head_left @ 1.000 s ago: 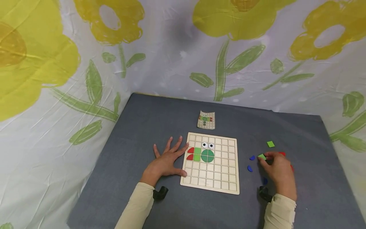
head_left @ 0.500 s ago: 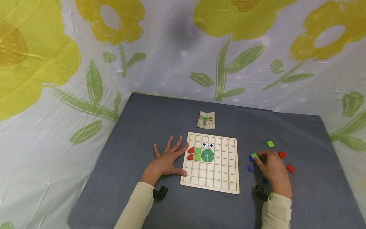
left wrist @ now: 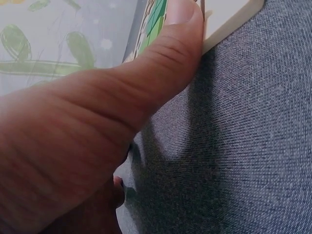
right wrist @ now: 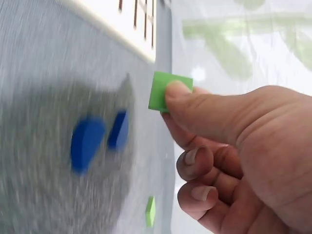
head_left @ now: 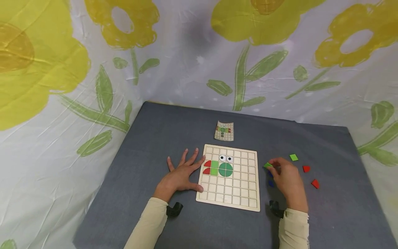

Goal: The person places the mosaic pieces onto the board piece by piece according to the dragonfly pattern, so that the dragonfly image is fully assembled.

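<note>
While the left hand, fingers spread, touches the left edge of the grid board, the right hand pinching a green square just off its right edge, grey table between, red pieces farther right, picture card past its far edge.

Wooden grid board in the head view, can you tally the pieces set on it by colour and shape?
Red quarter-circle pieces: 2
Light green square pieces: 2
Dark green quarter-circle pieces: 4
White round eye pieces: 2
Total: 10
</note>
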{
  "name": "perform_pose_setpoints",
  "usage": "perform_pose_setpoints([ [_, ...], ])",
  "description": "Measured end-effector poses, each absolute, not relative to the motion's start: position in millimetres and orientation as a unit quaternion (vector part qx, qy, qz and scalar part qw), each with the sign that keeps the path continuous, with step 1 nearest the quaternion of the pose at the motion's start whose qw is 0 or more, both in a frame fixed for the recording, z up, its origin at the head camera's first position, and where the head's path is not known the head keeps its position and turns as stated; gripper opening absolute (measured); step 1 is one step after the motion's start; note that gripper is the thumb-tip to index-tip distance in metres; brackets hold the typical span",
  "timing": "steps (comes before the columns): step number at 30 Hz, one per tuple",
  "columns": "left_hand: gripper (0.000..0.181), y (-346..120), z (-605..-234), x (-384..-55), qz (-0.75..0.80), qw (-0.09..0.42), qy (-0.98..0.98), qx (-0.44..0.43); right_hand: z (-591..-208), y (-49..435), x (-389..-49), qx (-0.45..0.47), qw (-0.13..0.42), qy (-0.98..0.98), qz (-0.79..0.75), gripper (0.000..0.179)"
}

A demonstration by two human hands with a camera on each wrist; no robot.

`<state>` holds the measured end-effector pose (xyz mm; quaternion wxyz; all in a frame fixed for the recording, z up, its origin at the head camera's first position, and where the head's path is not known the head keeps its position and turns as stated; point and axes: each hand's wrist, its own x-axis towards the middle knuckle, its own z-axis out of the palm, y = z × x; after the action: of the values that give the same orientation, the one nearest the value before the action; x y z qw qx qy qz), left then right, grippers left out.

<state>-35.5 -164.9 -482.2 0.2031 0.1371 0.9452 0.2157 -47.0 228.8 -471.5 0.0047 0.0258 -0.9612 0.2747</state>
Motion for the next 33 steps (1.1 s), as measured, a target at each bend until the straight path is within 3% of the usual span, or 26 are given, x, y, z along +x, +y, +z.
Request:
perform_pose_setpoints([
  [13, 0.123, -165.2, -481.9, -35.3, 0.221, 0.206, 0.944, 0.136, -472.3, 184.0, -52.2, 0.107, 0.027, -0.951, 0.288, 0.018],
  [24, 0.123, -166.2, -483.4, -35.4, 0.212, 0.207, 0.944, 0.141, -475.5, 156.6, -52.9, 0.128, -0.02, -0.945, 0.3, 0.014],
  [33, 0.123, -166.9, -485.6, -35.7, 0.213, 0.202, 0.945, 0.144, -477.1, 147.4, -57.1, 0.143, -0.018, -0.945, 0.293, 0.012],
])
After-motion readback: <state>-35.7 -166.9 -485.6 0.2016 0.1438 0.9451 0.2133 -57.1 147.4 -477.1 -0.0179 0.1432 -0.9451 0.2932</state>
